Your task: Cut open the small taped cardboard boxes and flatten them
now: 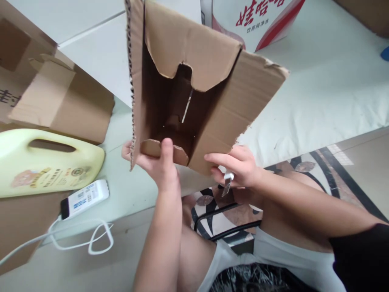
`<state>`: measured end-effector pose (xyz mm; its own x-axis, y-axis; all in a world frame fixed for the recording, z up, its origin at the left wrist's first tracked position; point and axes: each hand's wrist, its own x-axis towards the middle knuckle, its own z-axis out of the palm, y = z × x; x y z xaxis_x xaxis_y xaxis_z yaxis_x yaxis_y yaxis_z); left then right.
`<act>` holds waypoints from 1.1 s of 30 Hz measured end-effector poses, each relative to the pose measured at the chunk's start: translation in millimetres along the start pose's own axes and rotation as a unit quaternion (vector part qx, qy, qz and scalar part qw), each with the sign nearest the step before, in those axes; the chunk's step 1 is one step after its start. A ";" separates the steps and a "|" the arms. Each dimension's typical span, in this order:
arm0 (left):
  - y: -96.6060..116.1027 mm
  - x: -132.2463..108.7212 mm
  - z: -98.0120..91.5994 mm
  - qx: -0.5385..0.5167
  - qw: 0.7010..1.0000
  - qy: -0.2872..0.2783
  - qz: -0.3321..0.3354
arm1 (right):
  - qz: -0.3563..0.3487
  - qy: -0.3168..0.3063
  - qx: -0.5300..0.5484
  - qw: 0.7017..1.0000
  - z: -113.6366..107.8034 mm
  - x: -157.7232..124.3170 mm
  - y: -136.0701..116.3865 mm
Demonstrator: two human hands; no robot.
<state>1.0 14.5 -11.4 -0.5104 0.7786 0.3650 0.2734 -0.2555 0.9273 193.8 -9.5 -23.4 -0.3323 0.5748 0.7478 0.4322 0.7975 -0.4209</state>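
Note:
An open cardboard box (225, 109) is tilted so that I look down into its dark inside, with its flaps standing up around the opening. My left hand (161, 164) grips the near edge, thumb over a short inner flap (180, 155) and fingers behind the left side. By the lower right corner, my right hand (237, 166) is closed on a small utility knife (228, 177) with a white end and its blade pointing down. Its index finger rests against the box's right flap. Most of the knife is hidden in the palm.
A pale yellow jug (51, 162) lies on the left, beside a white device (86, 198) with a looping white cable (101, 239). More cardboard boxes (69, 97) stand behind them. A white and red printed carton (252, 24) is on the pale tabletop (319, 85). My legs are below the table edge.

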 end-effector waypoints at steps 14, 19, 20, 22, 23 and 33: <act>0.4 6.9 3.5 -0.137 0.970 0.009 -0.200 | 0.112 0.002 0.082 0.990 1.4 4.2 -2.1; -5.2 19.7 -10.2 -0.195 0.946 0.032 -0.257 | 0.231 0.032 0.177 0.956 -1.0 7.7 6.3; -4.8 23.1 -13.0 -0.214 0.933 0.025 -0.287 | 0.257 0.037 0.190 0.947 -0.1 7.5 9.8; -1.7 28.8 -18.3 -0.262 0.891 0.014 -0.370 | 0.312 0.039 0.198 0.928 2.6 6.7 18.6; 0.9 30.8 -20.4 -0.286 0.868 0.014 -0.406 | 0.338 0.038 0.198 0.919 4.1 6.4 23.4; 26.3 35.2 -21.3 -0.261 0.769 -0.043 -0.582 | 0.400 0.000 0.303 0.865 7.0 7.5 39.9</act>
